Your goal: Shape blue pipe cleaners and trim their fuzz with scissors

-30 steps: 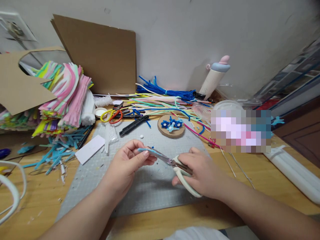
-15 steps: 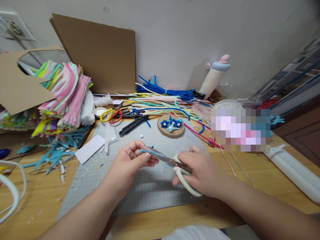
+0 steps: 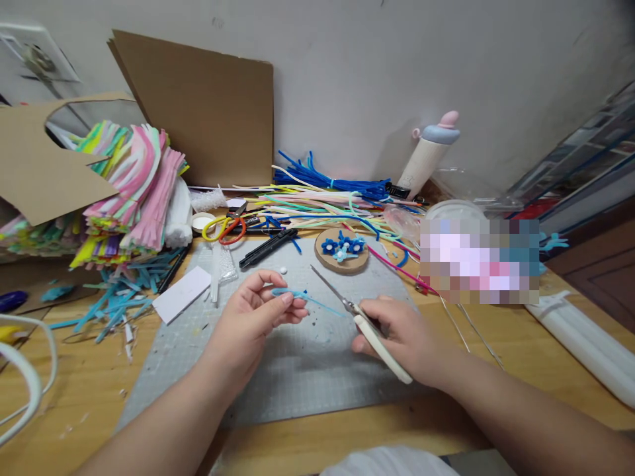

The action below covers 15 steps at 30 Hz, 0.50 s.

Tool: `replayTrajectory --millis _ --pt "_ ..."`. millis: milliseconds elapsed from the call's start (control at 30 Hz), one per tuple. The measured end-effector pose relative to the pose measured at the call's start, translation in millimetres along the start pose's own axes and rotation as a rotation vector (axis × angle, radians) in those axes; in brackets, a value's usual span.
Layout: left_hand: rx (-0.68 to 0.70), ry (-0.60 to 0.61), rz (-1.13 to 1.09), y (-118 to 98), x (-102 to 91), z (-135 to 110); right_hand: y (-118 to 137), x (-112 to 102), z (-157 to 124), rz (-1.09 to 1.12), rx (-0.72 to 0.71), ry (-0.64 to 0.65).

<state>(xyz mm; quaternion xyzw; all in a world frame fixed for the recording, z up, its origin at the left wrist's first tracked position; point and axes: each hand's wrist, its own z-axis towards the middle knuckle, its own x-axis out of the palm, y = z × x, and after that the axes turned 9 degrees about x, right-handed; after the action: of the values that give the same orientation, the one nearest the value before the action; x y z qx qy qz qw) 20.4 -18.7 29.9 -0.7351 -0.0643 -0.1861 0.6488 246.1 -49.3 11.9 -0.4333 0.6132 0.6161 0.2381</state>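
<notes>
White cable [image 3: 27,380]: loops at the lower left edge of the frame, on the wooden table [image 3: 74,390].
Cardboard flap [image 3: 44,165]: upper left, hanging over part of the pastel stack.
Pastel pipe cleaner stack [image 3: 136,188]: pink, green, yellow and white bundles piled left of centre.
Blue offcuts [image 3: 114,297]: scattered on the table below the stack, just left of the mat.
White card [image 3: 181,294]: lies on the mat's upper left corner.
Cutting mat [image 3: 297,380]: grey, in the centre, under both hands.
Left hand [image 3: 253,324]: centre left, above the mat, thumb and forefinger pressed together, pinching the blue strand; the other fingers are curled.
Blue strand [image 3: 292,295]: a light blue pipe cleaner piece, in the centre of the frame, its thin tail running right towards the small scissors; whether it touches them I cannot tell.
Black knife [image 3: 268,239]: on the mat's upper edge, beside the yellow and orange scissors [image 3: 223,228].
Cork disc [image 3: 342,254]: above the hands, carrying small blue flowers [image 3: 341,246].
Small scissors [image 3: 342,301]: blades together, tip pointing to the upper left, white handle inside the right hand.
Right hand [image 3: 404,337]: centre right, fingers wrapped tight around the handle.
Bottle [image 3: 427,155]: upper right, leaning against the wall.
White tubes [image 3: 585,340]: at the right edge.
</notes>
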Motion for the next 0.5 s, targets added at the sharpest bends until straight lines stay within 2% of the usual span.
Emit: replayTrajectory --millis 167,267,333,500 --pt "0.113 0.034 0.136 -2.8 -5.8 0.4 -4.5 0.4 2.8 0.006 0.020 -0.032" --pt "0.098 0.059 0.217 -4.4 -6.4 2.4 -4.7 0.0 2.9 0.060 0.033 -0.027" --pt "0.083 0.053 0.263 -5.2 -5.7 3.4 -4.2 -0.3 3.0 0.181 0.063 0.003" --pt "0.069 0.082 0.351 -6.3 -3.1 1.7 1.7 -1.7 5.4 0.639 0.210 0.123"
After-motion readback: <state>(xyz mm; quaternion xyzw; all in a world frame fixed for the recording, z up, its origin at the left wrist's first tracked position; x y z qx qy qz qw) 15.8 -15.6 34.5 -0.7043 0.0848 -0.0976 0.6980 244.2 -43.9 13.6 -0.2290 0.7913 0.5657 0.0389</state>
